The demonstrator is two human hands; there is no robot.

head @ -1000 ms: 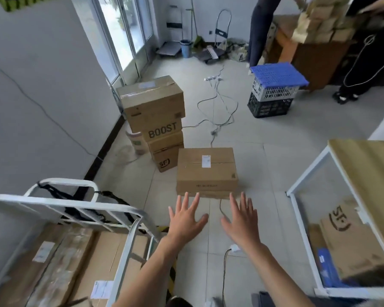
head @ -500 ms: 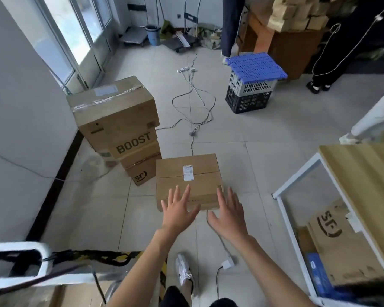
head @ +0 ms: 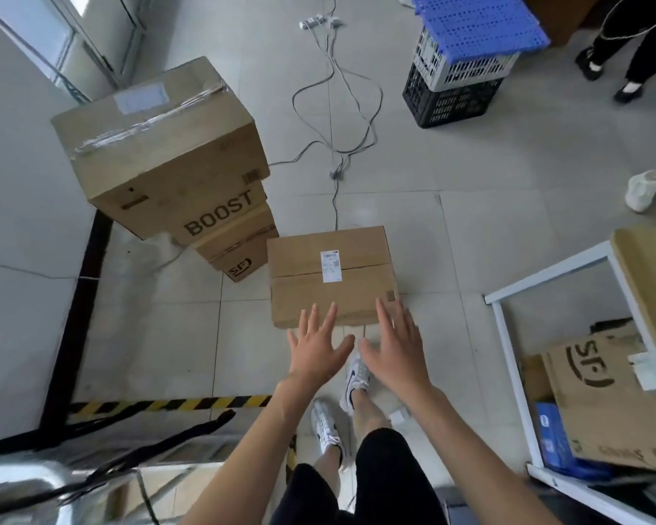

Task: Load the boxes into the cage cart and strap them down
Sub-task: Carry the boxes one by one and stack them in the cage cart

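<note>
Lying beyond spread hands: box.

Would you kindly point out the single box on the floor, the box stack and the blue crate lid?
single box (head: 330, 274), head view, top face.
box stack (head: 156, 134), head view, top box's lid.
blue crate lid (head: 478, 22), head view, middle.

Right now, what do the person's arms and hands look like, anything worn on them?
Both forearms are bare to the bottom of the picture: no sleeves show. The left hand and right hand wear no gloves, and no rings, watch or bands are visible on the fingers or wrists. No cables or markings on either arm.
</note>
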